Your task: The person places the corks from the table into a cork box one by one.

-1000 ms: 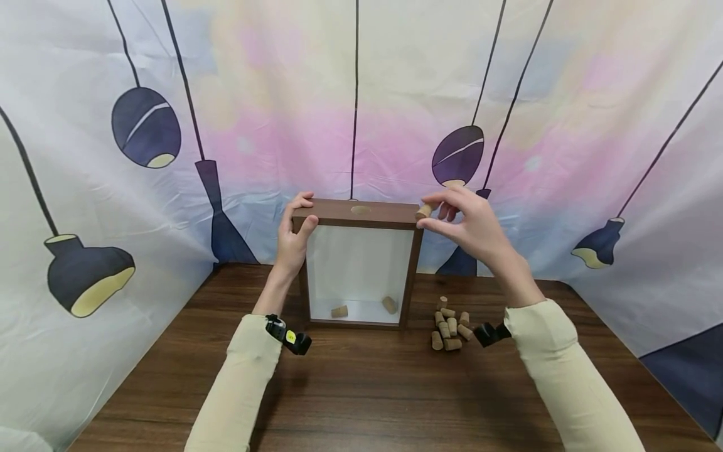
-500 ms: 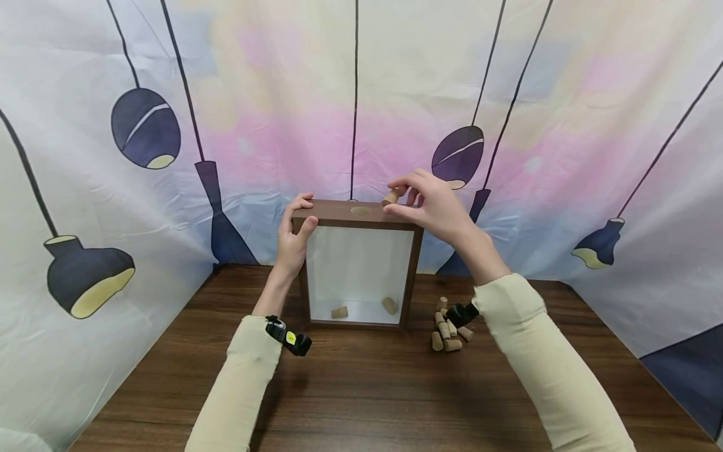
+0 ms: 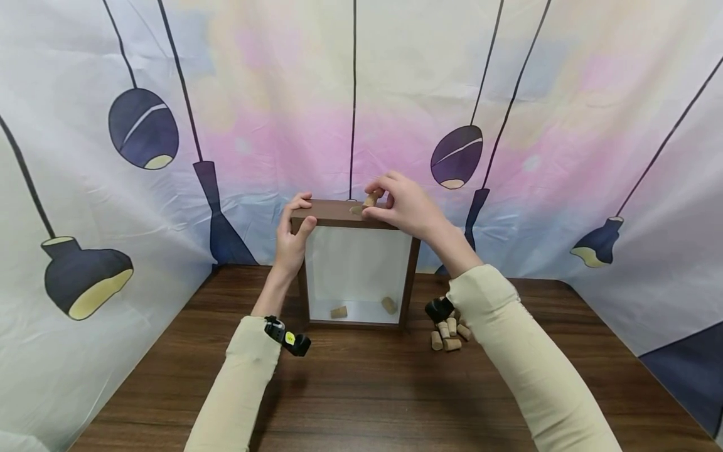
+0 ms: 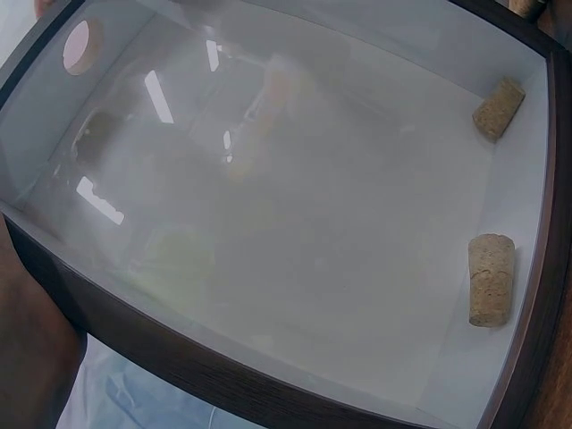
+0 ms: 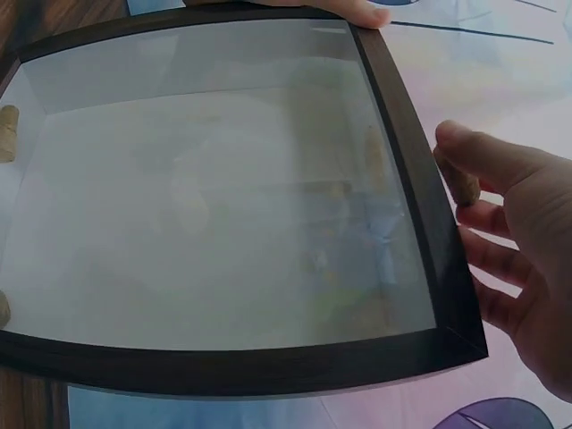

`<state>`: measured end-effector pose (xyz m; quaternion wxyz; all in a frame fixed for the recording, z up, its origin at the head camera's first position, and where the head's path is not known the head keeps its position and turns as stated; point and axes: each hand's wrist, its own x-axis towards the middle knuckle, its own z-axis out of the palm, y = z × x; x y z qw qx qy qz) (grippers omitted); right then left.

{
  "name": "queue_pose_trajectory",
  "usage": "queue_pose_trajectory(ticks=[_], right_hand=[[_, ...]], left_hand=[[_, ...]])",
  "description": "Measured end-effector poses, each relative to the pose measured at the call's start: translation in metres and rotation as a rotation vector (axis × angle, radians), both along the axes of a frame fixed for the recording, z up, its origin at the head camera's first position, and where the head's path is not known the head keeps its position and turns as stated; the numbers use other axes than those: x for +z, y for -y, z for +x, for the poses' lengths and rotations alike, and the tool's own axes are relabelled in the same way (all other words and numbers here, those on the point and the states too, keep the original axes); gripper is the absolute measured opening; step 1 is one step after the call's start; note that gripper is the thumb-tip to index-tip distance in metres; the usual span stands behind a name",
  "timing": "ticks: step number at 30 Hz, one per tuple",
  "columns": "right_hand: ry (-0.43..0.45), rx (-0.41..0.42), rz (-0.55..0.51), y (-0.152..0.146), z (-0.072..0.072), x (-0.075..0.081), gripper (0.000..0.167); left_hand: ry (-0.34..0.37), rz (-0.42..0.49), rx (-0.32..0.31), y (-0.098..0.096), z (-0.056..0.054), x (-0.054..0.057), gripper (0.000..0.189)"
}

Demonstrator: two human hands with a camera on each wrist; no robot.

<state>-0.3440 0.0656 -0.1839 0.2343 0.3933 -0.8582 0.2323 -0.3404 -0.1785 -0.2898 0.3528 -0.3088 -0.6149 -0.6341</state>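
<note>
A brown-framed box [image 3: 415,270] with a clear front and white back stands upright on the table. In its top edge is a round hole [image 3: 355,210]. My left hand [image 3: 292,232] grips the box's upper left corner, thumb at the front and fingers over the top. Between thumb and fingers my right hand [image 3: 403,204] pinches a cork [image 3: 370,199], tilted right beside the hole. Two corks lie inside on the box floor: one cork [image 4: 492,280] toward the left, another cork [image 4: 499,108] toward the right.
Several loose corks [image 3: 452,344] lie in a pile on the dark wooden table [image 3: 361,389], right of the box, partly hidden by the right wrist camera [image 3: 439,309]. A cloth backdrop [image 3: 271,81] with printed lamps hangs behind the table.
My right hand has carried the cork leftward over the box's top, from its right corner to the hole. The left hand and the box have stayed in place.
</note>
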Motion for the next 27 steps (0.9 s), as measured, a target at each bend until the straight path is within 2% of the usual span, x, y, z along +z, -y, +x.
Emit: queue_pose_trajectory(ticks=[6,13,19,27], right_hand=[[0.041,-0.022,0.008,0.002,-0.001,-0.004,0.032],[0.055,-0.041,0.023,0.003,-0.006,-0.005,0.038],[0.048,-0.002,0.013,0.0,-0.004,-0.007,0.041],[0.033,0.027,-0.049,-0.013,0.002,-0.011,0.034]], left_hand=[[0.002,0.001,0.001,-0.001,0.0,-0.001,0.068],[-0.01,0.014,0.0,-0.001,-0.001,0.0,0.069],[-0.017,0.017,0.003,-0.001,-0.001,-0.001,0.072],[-0.009,0.012,0.011,-0.002,-0.001,-0.001,0.068]])
